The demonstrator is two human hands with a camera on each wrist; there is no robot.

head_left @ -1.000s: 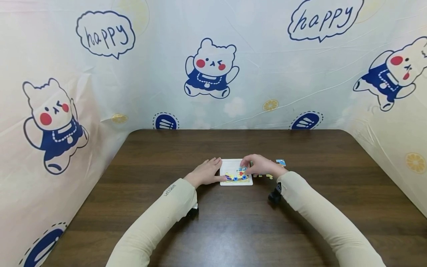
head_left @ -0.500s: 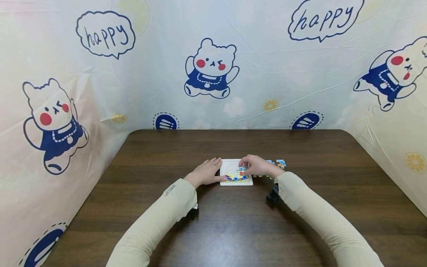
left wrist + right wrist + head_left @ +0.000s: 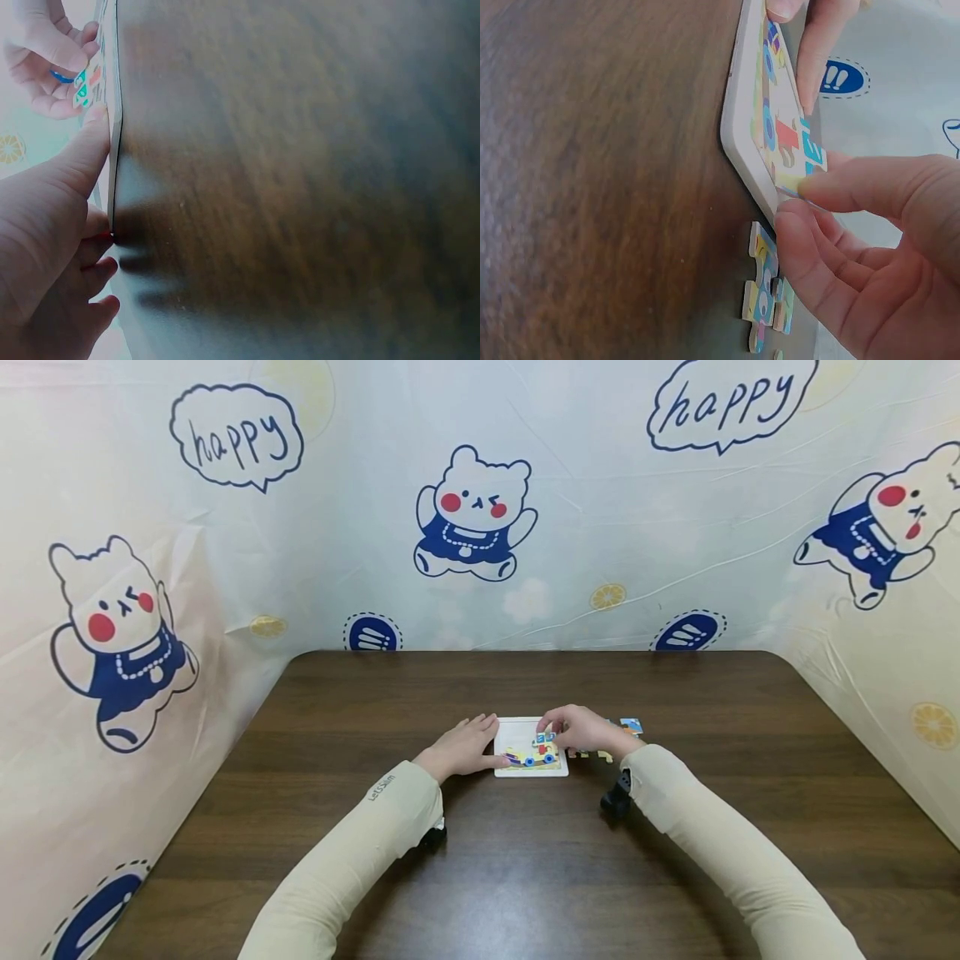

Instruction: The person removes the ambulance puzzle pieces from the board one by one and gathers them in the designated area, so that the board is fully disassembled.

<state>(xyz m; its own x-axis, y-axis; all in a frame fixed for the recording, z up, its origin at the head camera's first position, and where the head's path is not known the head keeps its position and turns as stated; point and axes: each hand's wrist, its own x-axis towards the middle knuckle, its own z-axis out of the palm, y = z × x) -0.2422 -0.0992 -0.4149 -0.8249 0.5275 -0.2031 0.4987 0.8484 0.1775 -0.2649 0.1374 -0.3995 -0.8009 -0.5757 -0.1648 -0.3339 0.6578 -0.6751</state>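
Observation:
A white-framed jigsaw puzzle board (image 3: 517, 727) lies on the table, its lower part filled with a vehicle picture with blue wheels. My left hand (image 3: 463, 748) rests along the board's left edge, fingers extended and thumb over the lower left corner of the picture. Over the right side of the board, my right hand (image 3: 582, 730) pinches a puzzle piece with blue window shapes (image 3: 813, 156) between thumb and fingers. The piece is close above the red part of the picture, partly hidden by the fingers in the head view.
Several loose puzzle pieces (image 3: 762, 296) lie on the brown wooden table (image 3: 480, 860) just right of the board, partly behind the right hand. A blue piece (image 3: 632, 726) sits farther right. A patterned cloth (image 3: 585, 510) hangs behind the table.
My right hand has shifted slightly left, then up a little, with the window piece now sitting straighter over the picture. The left hand and the board stay in place.

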